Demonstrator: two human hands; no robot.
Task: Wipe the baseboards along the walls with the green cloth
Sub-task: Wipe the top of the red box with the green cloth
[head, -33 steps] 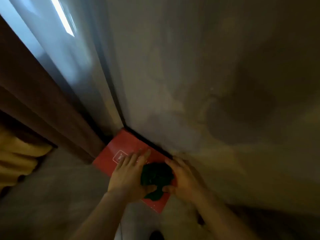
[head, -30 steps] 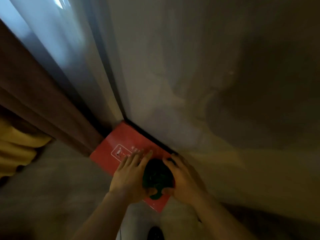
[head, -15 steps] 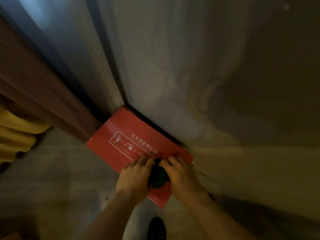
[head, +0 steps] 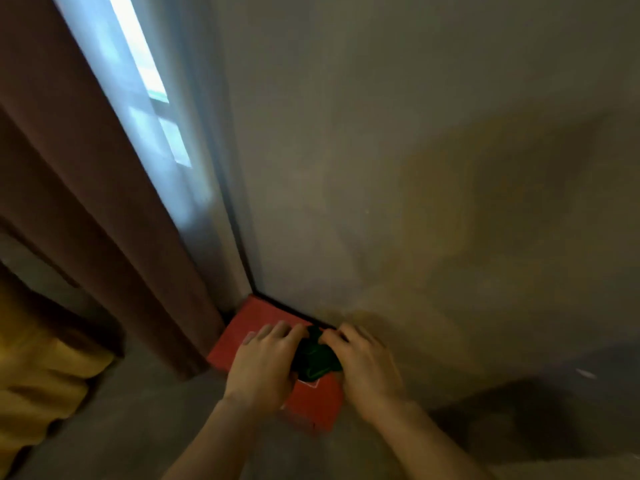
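Observation:
The dark green cloth (head: 314, 358) is bunched up between my two hands, over a flat red box (head: 311, 400) that lies on the floor in the room's corner. My left hand (head: 266, 362) holds the cloth's left side, fingers pointing toward the wall. My right hand (head: 363, 365) grips its right side. A dark strip of baseboard (head: 287, 308) shows along the foot of the beige wall, just beyond the box. Further right the wall's foot is in shadow and blurred.
A brown curtain (head: 86, 220) hangs at the left, beside a bright window strip (head: 149, 109). A yellow fabric (head: 38, 375) lies at the far left edge. Grey floor (head: 138, 427) spreads below the box.
The camera has tilted up and the view shifted, showing more window and less of the box's printed top. Both hands have stayed on the cloth over the red box.

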